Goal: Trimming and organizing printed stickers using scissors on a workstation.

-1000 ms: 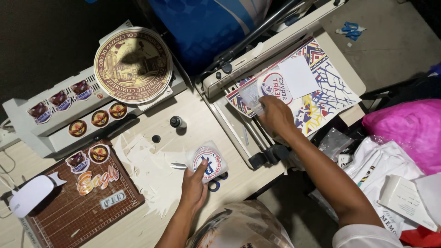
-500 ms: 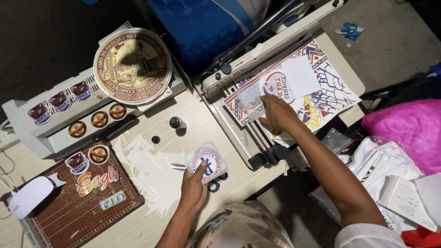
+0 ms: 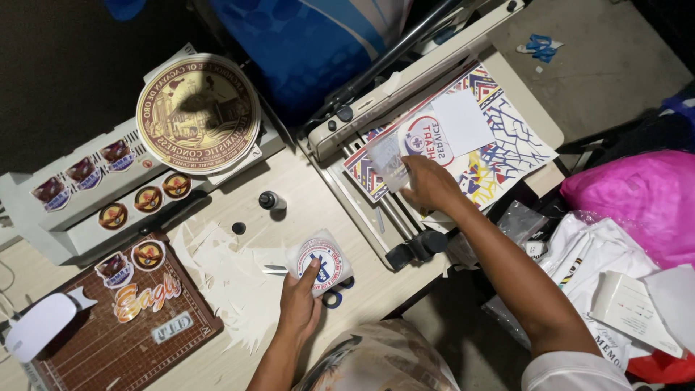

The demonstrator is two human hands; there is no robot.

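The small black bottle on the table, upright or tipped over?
Upright. The small black bottle shows its round cap from above, standing on the table apart from both hands.

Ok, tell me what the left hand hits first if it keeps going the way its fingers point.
The left hand already rests on a round sticker. Straight on past it lies bare tabletop, then probably the paper cutter's base; depth is unclear.

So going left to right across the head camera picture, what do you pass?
White paper cutout → brown gridded cutting mat → round gold printed disc → left hand on a round white sticker → right hand on the colourful printed sheet → pink plastic bag.
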